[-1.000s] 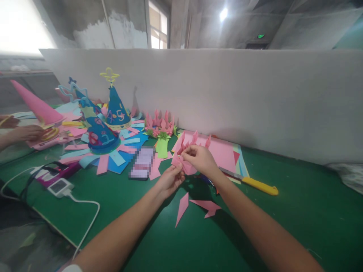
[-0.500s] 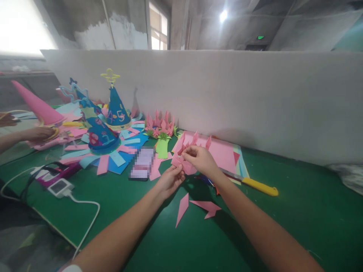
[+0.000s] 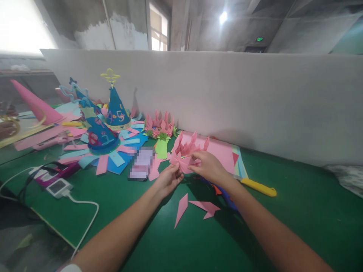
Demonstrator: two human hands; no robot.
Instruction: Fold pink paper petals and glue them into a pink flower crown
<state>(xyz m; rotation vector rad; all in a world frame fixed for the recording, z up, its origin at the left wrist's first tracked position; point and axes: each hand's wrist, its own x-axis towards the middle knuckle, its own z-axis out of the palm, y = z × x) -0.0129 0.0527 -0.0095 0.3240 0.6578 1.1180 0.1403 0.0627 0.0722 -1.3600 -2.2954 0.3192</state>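
Observation:
A folded pink paper piece (image 3: 183, 163) is held up between my two hands above the green table (image 3: 136, 223). My left hand (image 3: 171, 178) pinches its lower left part, thumb on top. At its right edge, my right hand (image 3: 208, 164) grips the paper between thumb and fingers. Behind it, pointed pink paper shapes (image 3: 193, 143) stand in front of a stack of pink sheets (image 3: 222, 153). Two pink paper pieces, a narrow kite shape (image 3: 181, 209) and an angular one (image 3: 206, 207), lie on the table below my hands.
A yellow-handled knife (image 3: 259, 187) lies right of my right hand, and a phone (image 3: 141, 163) left of my left. Blue cone hats (image 3: 102, 134), a pink paper crown (image 3: 160, 124) and a white cable (image 3: 98, 211) are farther left. Another person's hand (image 3: 8, 126) shows at the left edge.
My right hand has moved slightly right and down, from the top of the folded piece to its right edge. The other person's hands have pulled back toward the left edge.

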